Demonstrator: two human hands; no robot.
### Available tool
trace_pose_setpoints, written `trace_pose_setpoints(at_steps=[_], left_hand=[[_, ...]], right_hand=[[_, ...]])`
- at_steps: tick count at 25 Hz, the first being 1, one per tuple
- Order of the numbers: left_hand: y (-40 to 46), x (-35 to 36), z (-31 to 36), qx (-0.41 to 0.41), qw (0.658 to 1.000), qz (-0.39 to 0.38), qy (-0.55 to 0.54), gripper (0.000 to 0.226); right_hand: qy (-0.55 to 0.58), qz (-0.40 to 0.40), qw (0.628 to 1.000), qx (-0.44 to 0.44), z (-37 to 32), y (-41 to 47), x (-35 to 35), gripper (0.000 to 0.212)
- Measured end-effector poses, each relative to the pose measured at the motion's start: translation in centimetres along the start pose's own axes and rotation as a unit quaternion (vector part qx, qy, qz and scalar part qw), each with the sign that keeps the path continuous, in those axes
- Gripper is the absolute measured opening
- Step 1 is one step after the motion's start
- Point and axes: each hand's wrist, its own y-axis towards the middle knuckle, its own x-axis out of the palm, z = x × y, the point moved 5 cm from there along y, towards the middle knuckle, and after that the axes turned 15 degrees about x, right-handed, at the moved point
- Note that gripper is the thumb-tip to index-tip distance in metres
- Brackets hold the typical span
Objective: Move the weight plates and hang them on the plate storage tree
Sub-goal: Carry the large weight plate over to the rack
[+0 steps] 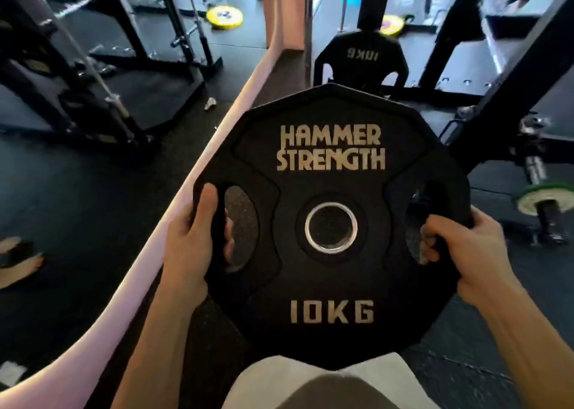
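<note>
Carrying the 10 kg Hammer Strength plate (329, 222), my left hand (189, 247) and right hand (459, 247) clamped through its side slots; next, its centre hole needs lining up on a storage peg.

Black 10KG weight plate (329, 222) in both hands, left (189, 247) and right (459, 253).

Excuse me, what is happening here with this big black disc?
A person carries a black 10 kg Hammer Strength weight plate in front of the body. The left hand and the right hand each grip it through a handle opening at its side, printed face toward the camera. The plate is in the air, not yet hung on anything. Ahead, by a mirror, another 10 kg plate stands upright. A yellow plate lies on the dark gym floor farther off.
</note>
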Motion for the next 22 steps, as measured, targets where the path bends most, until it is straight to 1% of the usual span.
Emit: trace_pose_setpoints(at_steps=[4,7,11,14,17,19,22], left_hand=[[5.3,3.0,0.3,0.022,0.998,-0.060,-0.024,0.047],[9.1,5.8,0.0,0.069,0.994,-0.076,-0.038,0.047],[14.2,9.4,-1.1,0.128,0.985,-0.088,-0.076,0.054],[17.9,12.9,-3.3,0.170,0.975,-0.100,-0.102,0.052],[21.4,15.5,-5.9,0.228,0.962,-0.097,-0.111,0.060],[23.5,17.2,-7.0,0.258,0.953,-0.110,-0.114,0.067],[25.8,19.9,-10.1,0.296,0.938,-0.129,-0.128,0.062]], right_hand=[[0.046,0.032,0.998,-0.026,-1.3,1.6,0.5,0.022],[0.057,0.045,0.995,-0.073,-2.8,4.8,1.0,0.022],[0.082,0.045,0.987,-0.134,-4.7,10.4,1.3,0.021],[0.093,0.047,0.977,-0.184,-5.6,15.3,1.5,0.023],[0.095,0.040,0.967,-0.234,-5.7,20.1,1.8,0.020],[0.109,0.040,0.959,-0.258,-5.7,22.9,1.8,0.019],[0.115,0.050,0.944,-0.305,-5.2,26.8,1.9,0.020]])
